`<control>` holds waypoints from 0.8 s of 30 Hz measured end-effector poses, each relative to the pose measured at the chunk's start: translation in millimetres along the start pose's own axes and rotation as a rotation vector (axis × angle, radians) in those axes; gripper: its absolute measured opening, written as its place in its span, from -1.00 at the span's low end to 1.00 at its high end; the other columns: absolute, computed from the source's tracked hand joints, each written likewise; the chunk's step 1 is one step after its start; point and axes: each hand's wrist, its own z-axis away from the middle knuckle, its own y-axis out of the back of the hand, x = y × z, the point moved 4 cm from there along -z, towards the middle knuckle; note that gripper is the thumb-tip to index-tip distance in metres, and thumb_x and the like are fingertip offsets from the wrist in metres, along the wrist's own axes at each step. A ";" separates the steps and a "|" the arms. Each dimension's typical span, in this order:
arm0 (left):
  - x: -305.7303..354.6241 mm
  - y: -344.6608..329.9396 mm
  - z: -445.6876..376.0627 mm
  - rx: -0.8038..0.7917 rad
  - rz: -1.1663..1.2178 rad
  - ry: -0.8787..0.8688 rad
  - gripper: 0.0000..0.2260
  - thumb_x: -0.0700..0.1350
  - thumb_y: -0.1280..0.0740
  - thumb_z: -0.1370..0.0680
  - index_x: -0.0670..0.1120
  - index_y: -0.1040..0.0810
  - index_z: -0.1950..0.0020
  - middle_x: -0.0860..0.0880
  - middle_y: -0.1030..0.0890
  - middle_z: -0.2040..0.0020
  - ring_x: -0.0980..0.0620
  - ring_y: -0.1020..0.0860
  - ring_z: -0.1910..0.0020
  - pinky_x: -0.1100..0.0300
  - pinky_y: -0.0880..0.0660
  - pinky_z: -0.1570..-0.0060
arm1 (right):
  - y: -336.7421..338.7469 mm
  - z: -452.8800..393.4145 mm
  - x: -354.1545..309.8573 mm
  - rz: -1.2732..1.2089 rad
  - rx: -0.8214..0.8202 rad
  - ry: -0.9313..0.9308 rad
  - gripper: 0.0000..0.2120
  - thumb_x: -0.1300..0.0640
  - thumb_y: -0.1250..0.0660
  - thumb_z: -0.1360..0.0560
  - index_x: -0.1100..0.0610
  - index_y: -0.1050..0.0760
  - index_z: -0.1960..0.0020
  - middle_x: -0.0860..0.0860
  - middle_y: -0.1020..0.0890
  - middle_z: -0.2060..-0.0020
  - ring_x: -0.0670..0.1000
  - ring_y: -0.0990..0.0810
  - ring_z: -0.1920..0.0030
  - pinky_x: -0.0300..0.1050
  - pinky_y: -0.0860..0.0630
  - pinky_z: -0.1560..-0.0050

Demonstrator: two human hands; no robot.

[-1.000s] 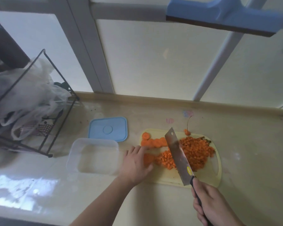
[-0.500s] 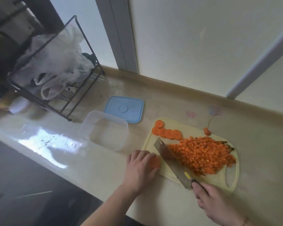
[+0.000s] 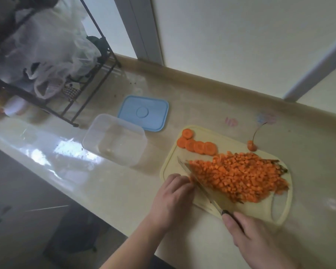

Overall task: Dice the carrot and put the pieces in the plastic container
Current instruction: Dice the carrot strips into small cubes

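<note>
A pale yellow cutting board (image 3: 170,165) lies on the counter and carries a big heap of diced carrot (image 3: 239,176). Several round carrot slices (image 3: 197,145) lie along its far left edge. My right hand (image 3: 254,239) grips the dark handle of a cleaver (image 3: 197,181), whose blade rests on the board against the heap's left side. My left hand (image 3: 173,199) sits with curled fingers on the board's near left corner, pressing a carrot piece that is mostly hidden beside the blade. The clear plastic container (image 3: 114,139) stands to the left of the board, with nothing in it.
The container's blue lid (image 3: 144,113) lies flat behind it. A carrot tip with a thin root (image 3: 252,145) sits just beyond the board. A black wire rack (image 3: 52,55) stuffed with plastic bags stands at the far left. The counter's front edge runs diagonally below my arms.
The cleaver has come down from a raised position to the board beside my left hand. The camera tilted down and left, so the board now sits lower right in view.
</note>
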 end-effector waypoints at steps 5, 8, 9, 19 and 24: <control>-2.8 -1.6 1.9 -0.040 0.010 -0.020 -0.89 -0.25 -0.48 -0.53 -0.22 -0.68 -0.04 -0.10 -0.65 -0.06 -0.13 -0.56 -0.03 0.12 -0.54 -0.10 | 6.7 5.2 -3.6 -0.011 -0.011 0.022 -0.22 -0.70 0.22 -0.14 -0.08 -0.34 0.18 -0.10 -0.57 0.36 -0.12 -0.56 0.28 -0.21 -0.42 0.26; -6.0 -1.3 2.4 -0.066 0.008 -0.035 -0.84 -0.28 -0.51 -0.49 -0.23 -0.68 -0.06 -0.12 -0.64 -0.09 -0.16 -0.56 -0.05 0.10 -0.53 -0.10 | 9.3 6.9 -3.1 0.008 -0.030 -0.009 -0.11 -0.72 0.25 -0.10 0.03 -0.36 0.20 -0.11 -0.58 0.33 -0.15 -0.56 0.27 -0.26 -0.44 0.23; -6.2 -1.3 3.0 -0.062 0.011 -0.036 -0.84 -0.28 -0.51 -0.49 -0.23 -0.68 -0.05 -0.12 -0.64 -0.08 -0.16 -0.56 -0.05 0.10 -0.53 -0.10 | 9.5 7.8 -4.0 0.012 -0.042 -0.012 -0.08 -0.71 0.24 -0.10 0.09 -0.36 0.23 -0.10 -0.58 0.33 -0.15 -0.56 0.27 -0.27 -0.43 0.23; -9.5 -2.8 5.4 -0.020 0.048 -0.019 -0.90 -0.22 -0.47 -0.54 -0.22 -0.69 -0.02 -0.10 -0.66 -0.10 -0.12 -0.58 -0.06 0.11 -0.54 -0.14 | 5.0 -0.6 5.9 0.121 -0.041 0.010 -0.07 -0.65 0.31 -0.22 0.04 -0.48 0.11 -0.02 -0.64 0.21 -0.16 -0.57 0.11 -0.10 -0.49 0.02; -7.5 -2.0 3.6 -0.028 0.059 -0.022 -0.84 -0.14 -0.38 -0.62 -0.21 -0.69 -0.07 -0.10 -0.65 -0.10 -0.13 -0.57 -0.08 0.10 -0.53 -0.17 | -10.5 -22.3 -7.5 0.169 -0.027 0.160 -0.22 -0.58 0.35 -0.33 0.00 -0.36 0.20 -0.01 -0.56 0.35 -0.05 -0.54 0.22 0.03 -0.46 0.15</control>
